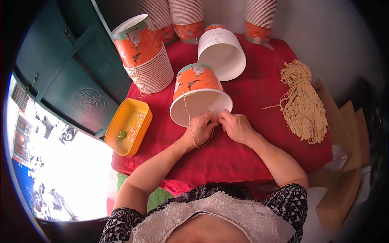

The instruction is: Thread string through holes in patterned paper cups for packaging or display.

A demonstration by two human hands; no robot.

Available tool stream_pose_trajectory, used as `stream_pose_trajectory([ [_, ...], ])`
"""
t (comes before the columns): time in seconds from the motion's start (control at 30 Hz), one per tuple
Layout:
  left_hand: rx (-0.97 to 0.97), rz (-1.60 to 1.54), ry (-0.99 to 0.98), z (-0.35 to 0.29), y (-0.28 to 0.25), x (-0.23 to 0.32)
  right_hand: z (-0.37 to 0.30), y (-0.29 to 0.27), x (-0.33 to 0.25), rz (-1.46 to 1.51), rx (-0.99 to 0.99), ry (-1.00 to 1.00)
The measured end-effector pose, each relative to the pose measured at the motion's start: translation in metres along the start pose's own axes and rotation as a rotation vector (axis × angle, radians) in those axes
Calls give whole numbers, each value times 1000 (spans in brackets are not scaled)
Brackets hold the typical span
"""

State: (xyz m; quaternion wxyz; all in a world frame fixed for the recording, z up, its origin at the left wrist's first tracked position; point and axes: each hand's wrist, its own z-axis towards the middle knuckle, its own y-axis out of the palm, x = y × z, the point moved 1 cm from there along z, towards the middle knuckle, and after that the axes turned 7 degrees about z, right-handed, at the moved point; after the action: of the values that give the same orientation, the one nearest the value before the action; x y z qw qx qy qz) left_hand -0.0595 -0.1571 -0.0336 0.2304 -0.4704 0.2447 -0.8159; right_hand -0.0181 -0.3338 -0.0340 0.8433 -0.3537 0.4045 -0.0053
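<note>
An orange and white paper bucket (pixel 197 87) lies tilted on the red cloth (pixel 243 150), its open rim toward me. My left hand (pixel 200 128) and my right hand (pixel 234 124) meet at the near rim. Both pinch a thin tan string (pixel 189 121) that runs up over the bucket's wall and loops below my left hand.
A bundle of tan strings (pixel 302 103) lies at the right. A stack of white-rimmed buckets (pixel 222 52) lies behind, another stack (pixel 144 56) at the left, more at the back. A yellow tray (pixel 129 126) with small bits sits at the cloth's left edge. Brown cardboard (pixel 344 162) stands right.
</note>
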Motion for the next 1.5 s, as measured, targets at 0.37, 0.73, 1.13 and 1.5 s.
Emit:
stream_pose_trajectory([
  [0.37, -96, -175, -236, 1, -3, 0, -1, -4, 0, 80, -18, -37],
  [0.73, -141, -317, -362, 11, -14, 5, 2, -2, 1, 63, -7, -141],
  [1.13, -174, -396, -359, 13, -17, -4, 2, 2, -3, 74, 50, -144],
  [1.5, -168, -325, -343, 6, -14, -7, 3, 6, -6, 161, 104, -134],
])
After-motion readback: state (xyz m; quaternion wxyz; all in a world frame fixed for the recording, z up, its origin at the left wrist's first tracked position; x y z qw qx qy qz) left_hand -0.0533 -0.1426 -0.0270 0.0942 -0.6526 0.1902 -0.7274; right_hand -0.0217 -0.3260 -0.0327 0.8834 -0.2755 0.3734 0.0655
